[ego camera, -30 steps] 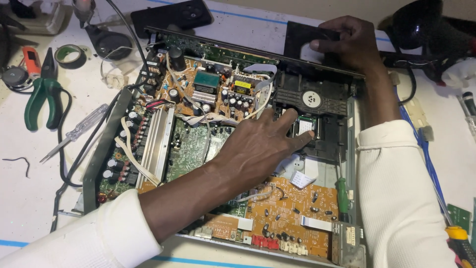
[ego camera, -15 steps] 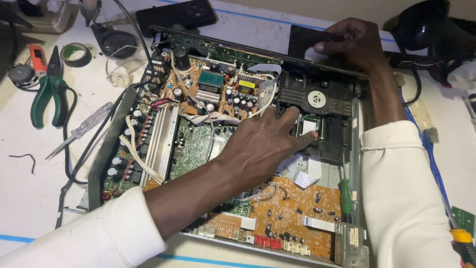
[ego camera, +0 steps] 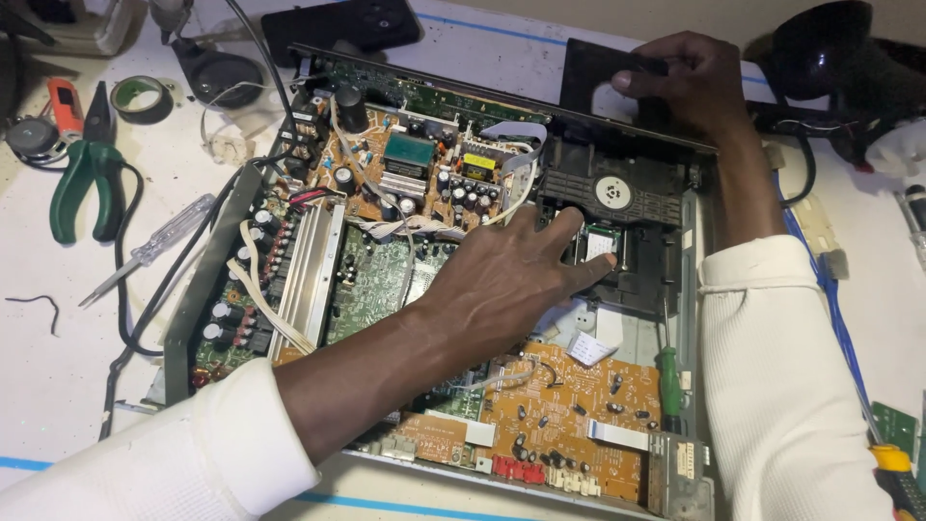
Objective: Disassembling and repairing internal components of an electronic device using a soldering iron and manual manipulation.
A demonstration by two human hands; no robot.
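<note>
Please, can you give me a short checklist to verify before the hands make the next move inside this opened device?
1. Left hand rests on the black disc drive, fingertips at its front edge: ok.
2. Right hand grips the black front panel at the far edge: ok.
3. Green-handled screwdriver lies inside the chassis, beside the orange circuit board: not ok, loose tool.
4. White ribbon cable near the drive, free or caught: cannot tell.
5. Power disconnected: cannot tell.
</note>
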